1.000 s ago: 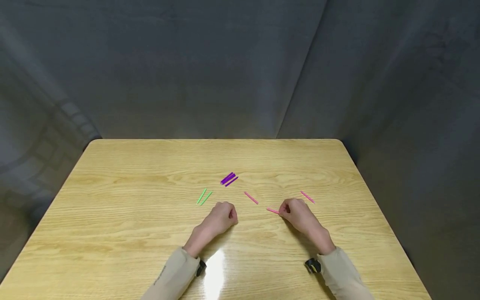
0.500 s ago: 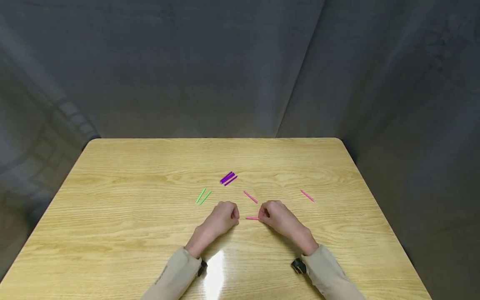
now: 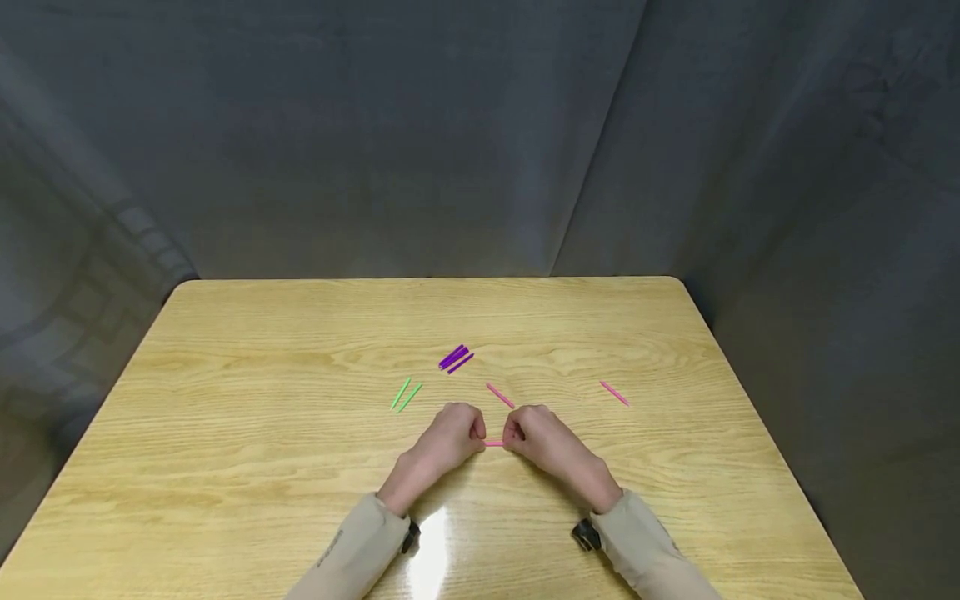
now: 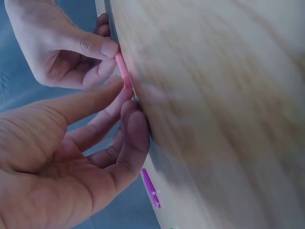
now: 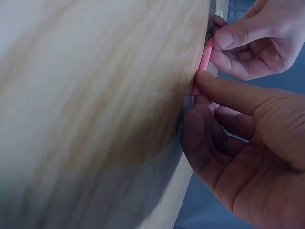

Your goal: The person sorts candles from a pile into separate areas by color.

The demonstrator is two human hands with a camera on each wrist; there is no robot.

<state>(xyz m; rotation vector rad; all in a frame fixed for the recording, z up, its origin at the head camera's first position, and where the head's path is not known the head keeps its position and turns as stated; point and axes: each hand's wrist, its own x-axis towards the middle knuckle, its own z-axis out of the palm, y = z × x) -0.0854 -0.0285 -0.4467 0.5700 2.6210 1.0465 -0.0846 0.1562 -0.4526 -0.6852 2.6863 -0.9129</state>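
A short, thin pink stick (image 3: 494,444) spans the gap between my two hands, low over the wooden table (image 3: 300,500). My left hand (image 3: 448,437) pinches one end of it between thumb and forefinger. At the other end, the thumb and forefinger of my right hand (image 3: 543,437) pinch it too. Both wrist views show this pink stick (image 4: 123,70) lying along the line from one thumb to the other. Just beyond the right hand's knuckles lies another pink stick (image 3: 500,396).
Two green sticks (image 3: 409,397) lie side by side beyond the left hand. Farther back is a small cluster of purple sticks (image 3: 453,357). A third pink stick (image 3: 614,393) lies off to the right. Dark curtains (image 3: 375,150) hang behind the table.
My right hand has carried the pink stick leftward and slightly nearer, up to the left hand. The left hand has barely moved and now pinches the stick's free end.
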